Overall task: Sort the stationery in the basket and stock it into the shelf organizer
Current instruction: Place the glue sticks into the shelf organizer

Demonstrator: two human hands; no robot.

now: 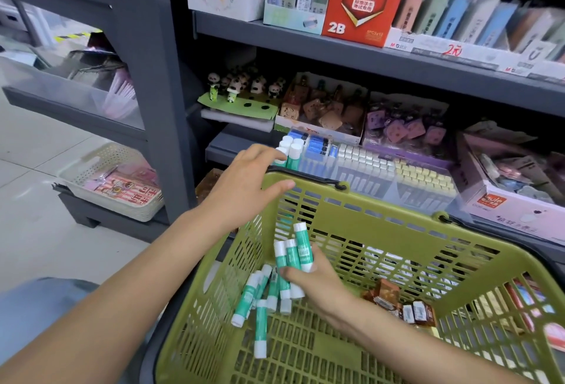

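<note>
Big grey shelf [367, 56] fills the view beyond both hands, boxes of stock lined along it. Below, the green basket [428, 249] sits tilted under the hands, its black handle [305, 176] folded along the far rim. Just past the left hand, the clear organizer [382, 182] on the lower shelf holds rows of small packs, and a few glue sticks stand upright in its left corner [292, 150], right by the left fingertips. The left hand [247, 182] hovers over the basket's far rim, fingers straight and spread, gripping nothing. The right hand [315, 279] is down inside the basket, fingers curled round a bunch of glue sticks [293, 253], white caps poking up above the knuckles. To the left of that hand and a little below it, loose glue sticks [258, 301] lie scattered on the basket floor, green bodies, white ends. To its right, small brown packets [406, 307] huddle on the floor toward the basket's right side
</note>
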